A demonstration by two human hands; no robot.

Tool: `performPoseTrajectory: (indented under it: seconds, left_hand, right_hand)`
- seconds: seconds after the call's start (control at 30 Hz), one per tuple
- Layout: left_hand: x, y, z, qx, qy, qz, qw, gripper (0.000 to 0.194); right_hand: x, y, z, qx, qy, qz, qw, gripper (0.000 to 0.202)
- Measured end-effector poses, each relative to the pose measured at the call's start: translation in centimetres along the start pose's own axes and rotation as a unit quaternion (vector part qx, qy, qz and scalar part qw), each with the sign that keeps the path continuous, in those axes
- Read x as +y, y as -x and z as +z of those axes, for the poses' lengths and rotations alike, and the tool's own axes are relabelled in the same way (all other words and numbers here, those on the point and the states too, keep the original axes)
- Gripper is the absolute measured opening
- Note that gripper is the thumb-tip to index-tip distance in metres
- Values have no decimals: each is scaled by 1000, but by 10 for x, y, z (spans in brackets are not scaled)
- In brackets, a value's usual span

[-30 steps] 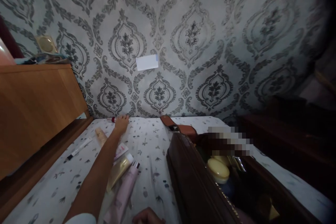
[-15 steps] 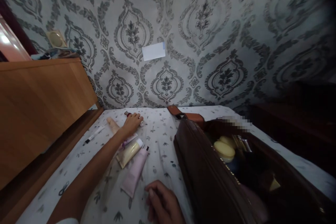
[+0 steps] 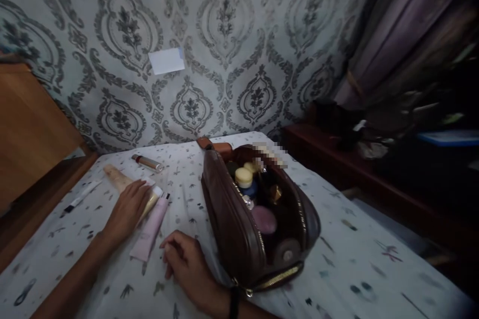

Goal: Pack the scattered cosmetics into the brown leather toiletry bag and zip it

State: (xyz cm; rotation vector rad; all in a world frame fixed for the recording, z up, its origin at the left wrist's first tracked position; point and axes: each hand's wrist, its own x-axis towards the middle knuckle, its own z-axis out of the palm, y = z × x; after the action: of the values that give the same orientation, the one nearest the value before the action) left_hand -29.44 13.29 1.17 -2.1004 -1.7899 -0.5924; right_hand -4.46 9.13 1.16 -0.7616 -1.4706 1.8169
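My left hand (image 3: 129,203) lies palm down over a pale yellow tube (image 3: 151,200), its fingers stretched forward and holding nothing that I can see. Just right of it is a pink squeeze tube (image 3: 150,232), and a beige tube (image 3: 115,177) shows beyond the fingers. Farther back lies a slim cosmetic tube with a red band and clear end (image 3: 147,162). My right hand (image 3: 184,259) is loosely curled above the sheet with nothing visible in it. To its right stands a brown bag (image 3: 224,219), unzipped, with yellow-lidded jars (image 3: 244,178) and a pink oval item (image 3: 264,220) inside.
A white pen-like tube with a dark end (image 3: 82,195) lies at the left. The patterned sheet (image 3: 348,259) meets a wooden panel (image 3: 33,129) on the left and patterned wallpaper behind. Dark red furniture (image 3: 318,147) with blurred items stands at the right.
My left hand has left the red-banded tube and drawn back over the yellow tube. The view has turned right, showing more of the bag's inside. My right hand stays loosely curled.
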Motion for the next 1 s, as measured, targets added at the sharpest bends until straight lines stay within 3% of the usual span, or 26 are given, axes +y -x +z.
performPoseTrajectory:
  seconds: [0.2,0.4,0.53,1.0]
  left_hand:
    - [13,32,-15,7,-20,-38,999,32]
    - [28,46,-27,-46,48,-168,984,36]
    - [31,48,-29,-70,67,-202,975,42]
    - [37,44,-38,-69,120,-259,956,47]
  right_hand:
    - [-1,0,-2,-3,13,-19,1000,21]
    - [6,-4,-4,-18,32,-39,999,25]
    - [13,-8,-4,-32,41,-39,998,30]
    - [18,-10,-4,-29,51,-42,997,35]
